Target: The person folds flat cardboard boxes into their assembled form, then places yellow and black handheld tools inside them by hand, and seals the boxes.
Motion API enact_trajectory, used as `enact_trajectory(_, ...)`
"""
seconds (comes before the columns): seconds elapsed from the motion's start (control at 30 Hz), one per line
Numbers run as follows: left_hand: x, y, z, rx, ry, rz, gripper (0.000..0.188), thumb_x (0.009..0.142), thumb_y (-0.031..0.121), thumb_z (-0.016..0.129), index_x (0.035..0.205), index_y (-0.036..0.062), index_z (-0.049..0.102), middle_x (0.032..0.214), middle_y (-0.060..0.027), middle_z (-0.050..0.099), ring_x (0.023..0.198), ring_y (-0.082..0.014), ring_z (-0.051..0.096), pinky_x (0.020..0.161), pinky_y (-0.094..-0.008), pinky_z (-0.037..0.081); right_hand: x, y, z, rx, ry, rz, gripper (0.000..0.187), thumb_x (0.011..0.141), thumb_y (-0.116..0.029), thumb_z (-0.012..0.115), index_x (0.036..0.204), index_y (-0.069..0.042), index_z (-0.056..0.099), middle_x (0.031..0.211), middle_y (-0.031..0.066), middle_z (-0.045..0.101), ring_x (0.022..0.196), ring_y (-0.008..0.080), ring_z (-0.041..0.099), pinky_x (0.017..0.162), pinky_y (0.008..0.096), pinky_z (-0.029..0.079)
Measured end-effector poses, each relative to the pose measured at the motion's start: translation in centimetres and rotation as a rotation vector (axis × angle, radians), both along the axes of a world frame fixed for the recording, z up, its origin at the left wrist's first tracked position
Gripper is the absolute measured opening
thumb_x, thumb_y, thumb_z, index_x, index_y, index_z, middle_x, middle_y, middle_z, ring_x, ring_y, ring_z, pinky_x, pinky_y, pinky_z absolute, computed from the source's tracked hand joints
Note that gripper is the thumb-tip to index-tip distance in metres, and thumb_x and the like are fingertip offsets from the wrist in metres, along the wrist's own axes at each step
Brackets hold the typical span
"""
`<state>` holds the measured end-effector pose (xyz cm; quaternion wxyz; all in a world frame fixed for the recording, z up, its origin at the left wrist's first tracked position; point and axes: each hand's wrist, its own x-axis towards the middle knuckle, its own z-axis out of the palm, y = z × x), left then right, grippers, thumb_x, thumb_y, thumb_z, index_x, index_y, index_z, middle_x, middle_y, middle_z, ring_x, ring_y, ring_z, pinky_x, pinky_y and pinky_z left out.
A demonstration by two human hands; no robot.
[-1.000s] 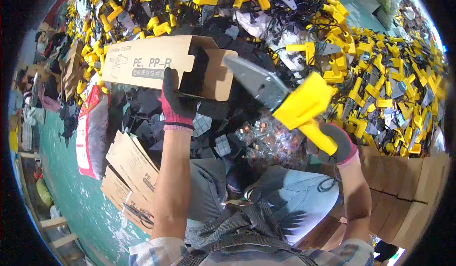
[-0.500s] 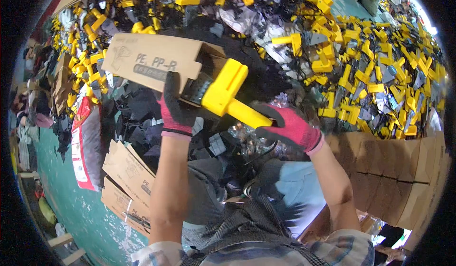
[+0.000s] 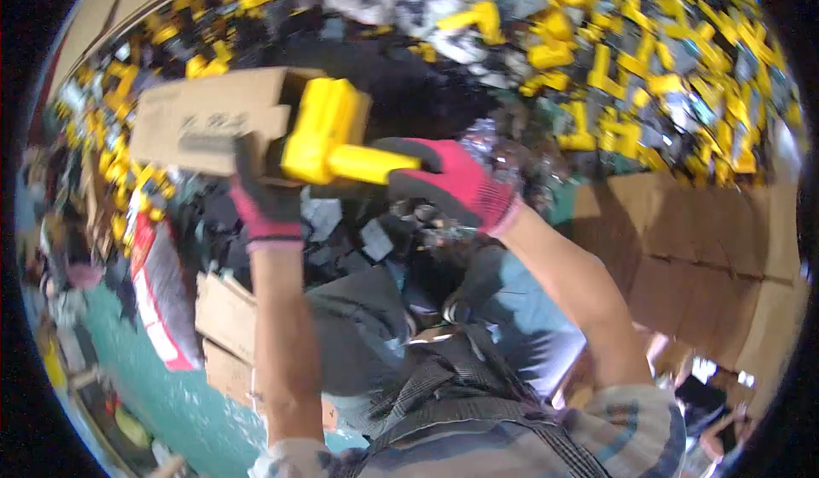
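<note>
My left hand [image 3: 264, 192], in a red-and-black work glove, is closed on a long brown cardboard box [image 3: 205, 124] near its open right end. In my right hand [image 3: 452, 175], gloved alike, is the round handle of a yellow pipe welder [image 3: 324, 133]. The welder's blocky yellow body sits at the box's mouth, and its front part is hidden inside the carton. Both hands are raised in front of me, above dark pieces and clear plastic bags.
Many more yellow pipe welders [image 3: 614, 77] lie heaped at the far side and right. Stacked cardboard boxes [image 3: 682, 239] stand at the right. A red-and-white sack [image 3: 162, 295] and flat cartons [image 3: 226, 316] are at the left on the green floor [image 3: 128, 367].
The box and the pipe welder have shifted left in the view, and the welder's body is closer into the box's mouth. My right hand moved left with the handle.
</note>
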<state>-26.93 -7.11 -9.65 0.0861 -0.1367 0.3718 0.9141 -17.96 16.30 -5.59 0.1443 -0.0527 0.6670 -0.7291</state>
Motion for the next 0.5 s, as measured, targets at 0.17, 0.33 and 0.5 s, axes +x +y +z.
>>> enact_trajectory(0.17, 1.3, 3.0, 1.8, 0.122, 0.17, 0.02, 0.045, 0.078, 0.034, 0.054, 0.114, 0.0086, 0.045, 0.108, -0.0086, 0.052, 0.098, -0.026, 0.051, 0.083, -0.0434, 0.041, 1.0, -0.3, -1.1, -0.04, 0.066, -0.061, 0.043, 0.079, -0.017, 0.057, 0.117, -0.001, 0.044, 0.087, 0.0052, 0.057, 0.069, 0.0078, 0.054, 0.064, 0.0219, 0.044)
enact_trajectory(0.33, 1.6, 5.0, 0.9, -0.14, 0.194, 0.135, 0.043, 0.078, 0.032, 0.055, 0.113, 0.0092, 0.044, 0.104, -0.0074, 0.052, 0.094, -0.0231, 0.052, 0.079, -0.0396, 0.044, -0.4, -2.6, -2.7, 0.464, 0.638, -0.291, 0.045, 0.079, -0.019, 0.057, 0.116, 0.002, 0.043, 0.086, 0.0096, 0.06, 0.071, 0.0099, 0.057, 0.065, 0.0246, 0.045)
enact_trajectory(0.5, 2.4, 4.8, 2.3, 0.112, 0.017, -0.147, 0.048, 0.076, 0.037, 0.056, 0.114, 0.011, 0.043, 0.106, -0.0085, 0.051, 0.095, -0.0257, 0.051, 0.079, -0.0432, 0.043, -3.4, 0.9, -0.2, 0.252, 0.207, 0.223, 0.045, 0.08, -0.019, 0.055, 0.118, -0.001, 0.041, 0.09, 0.0132, 0.058, 0.072, 0.0139, 0.058, 0.065, 0.026, 0.045)
